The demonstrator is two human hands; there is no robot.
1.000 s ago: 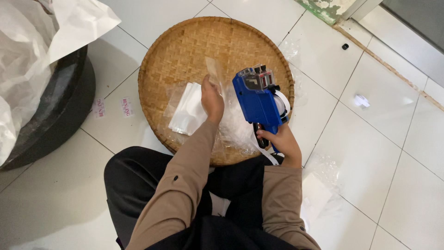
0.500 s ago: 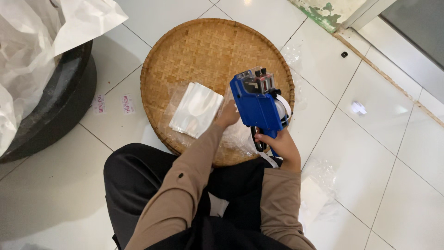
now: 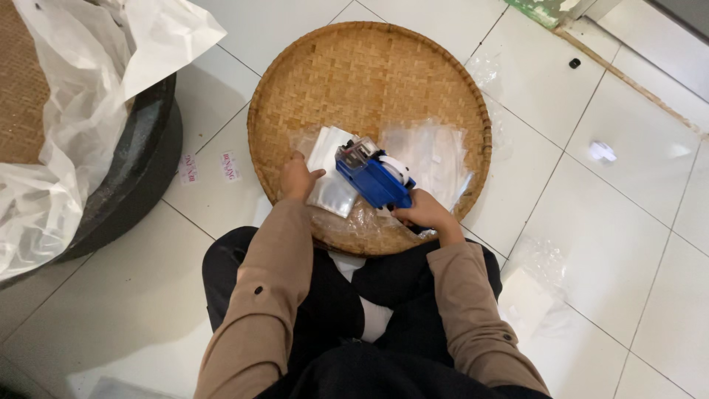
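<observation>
Lower now than a moment ago, the blue label gun (image 3: 375, 179) has come down from above the tray until its nose sits over the small clear packet (image 3: 331, 171), and the left hand (image 3: 298, 177) has slid back from the middle of the woven round tray (image 3: 369, 74) to the packet's near left edge. The right hand (image 3: 422, 214) is closed around the gun's handle, fingers wrapped underneath; how hard it squeezes I cannot tell. The left hand lies mostly flat, fingers loosely spread, pinning the packet down rather than gripping it.

The packet rests on the near part of the tray, just in front of the person's knees, with the gun's head touching or nearly touching it. To the right of the gun lies a loose spread of clear plastic bags (image 3: 432, 159), overlapping so much that I cannot count them. As I judge it, the labelling is partway: one packet is under the gun, and the pile beside it looks unlabelled.

By count: one tray, one label gun, one packet under the hand. Two small white labels (image 3: 209, 168) are stuck on the floor tile left of the tray. One dark round tub (image 3: 140, 170) stands farther left, lined with crumpled white plastic sheeting (image 3: 88, 96). More clear bags (image 3: 532, 288) lie on the floor by the right knee.
</observation>
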